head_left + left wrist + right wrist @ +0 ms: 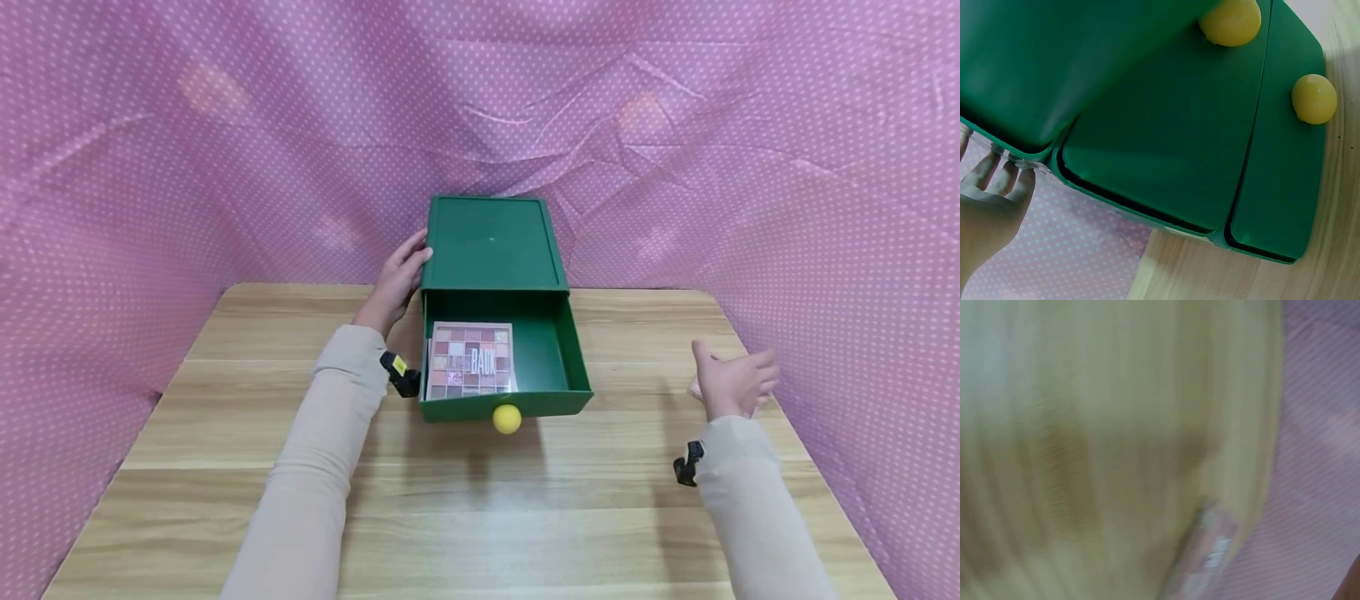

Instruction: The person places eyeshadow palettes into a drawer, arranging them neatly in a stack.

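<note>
A green drawer cabinet (495, 242) stands at the back of the table with its top drawer (543, 354) pulled out. Inside the drawer, on its left side, lies an eyeshadow palette (471, 360) marked "BACK". My left hand (397, 279) touches the cabinet's left side; in the left wrist view its fingers (1007, 178) lie fairly straight along that wall. At the far right, my right hand (737, 382) hovers with thumb and fingers spread. Partly hidden beneath it is a small pink box (696, 388), whose pale lettering is blurred in the right wrist view.
Yellow round knobs mark the drawer fronts: one knob (507, 419) on the pulled-out drawer, another knob (1314, 99) on the lowest. Pink dotted cloth (480, 100) hangs behind and beside the wooden table (480, 533).
</note>
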`<state>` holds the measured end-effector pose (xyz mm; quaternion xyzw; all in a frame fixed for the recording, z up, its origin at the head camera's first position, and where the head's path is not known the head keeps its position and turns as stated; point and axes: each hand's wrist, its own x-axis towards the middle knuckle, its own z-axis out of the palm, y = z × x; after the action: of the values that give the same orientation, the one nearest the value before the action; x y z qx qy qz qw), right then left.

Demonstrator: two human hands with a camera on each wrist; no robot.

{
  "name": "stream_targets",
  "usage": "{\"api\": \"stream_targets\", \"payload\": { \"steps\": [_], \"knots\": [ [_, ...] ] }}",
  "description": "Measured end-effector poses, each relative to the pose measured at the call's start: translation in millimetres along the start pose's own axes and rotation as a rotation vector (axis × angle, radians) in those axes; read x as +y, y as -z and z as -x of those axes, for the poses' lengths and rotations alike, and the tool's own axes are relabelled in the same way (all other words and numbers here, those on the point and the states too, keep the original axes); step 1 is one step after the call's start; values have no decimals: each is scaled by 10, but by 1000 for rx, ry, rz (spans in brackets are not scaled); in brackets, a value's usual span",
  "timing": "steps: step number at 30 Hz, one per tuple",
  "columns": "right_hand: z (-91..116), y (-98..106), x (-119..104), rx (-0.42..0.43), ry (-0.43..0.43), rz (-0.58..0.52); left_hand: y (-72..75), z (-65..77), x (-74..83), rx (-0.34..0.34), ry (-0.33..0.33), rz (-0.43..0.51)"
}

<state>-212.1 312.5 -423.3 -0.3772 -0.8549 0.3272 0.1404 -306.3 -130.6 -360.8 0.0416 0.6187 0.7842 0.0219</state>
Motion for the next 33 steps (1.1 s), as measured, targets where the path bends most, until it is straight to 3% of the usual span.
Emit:
{"api": "stream_targets", "payload": {
  "steps": [8, 20, 33],
  "knots": [
    [-67, -75, 259, -58, -113, 159, -5, 15, -11, 6, 2, 6],
    [-167, -40, 492, -299, -145, 306, -27, 54, 10, 16, 15, 6],
    [-148, -86, 460, -323, -149, 377, -6, 33, 23, 13, 26, 9]
  ]
}}
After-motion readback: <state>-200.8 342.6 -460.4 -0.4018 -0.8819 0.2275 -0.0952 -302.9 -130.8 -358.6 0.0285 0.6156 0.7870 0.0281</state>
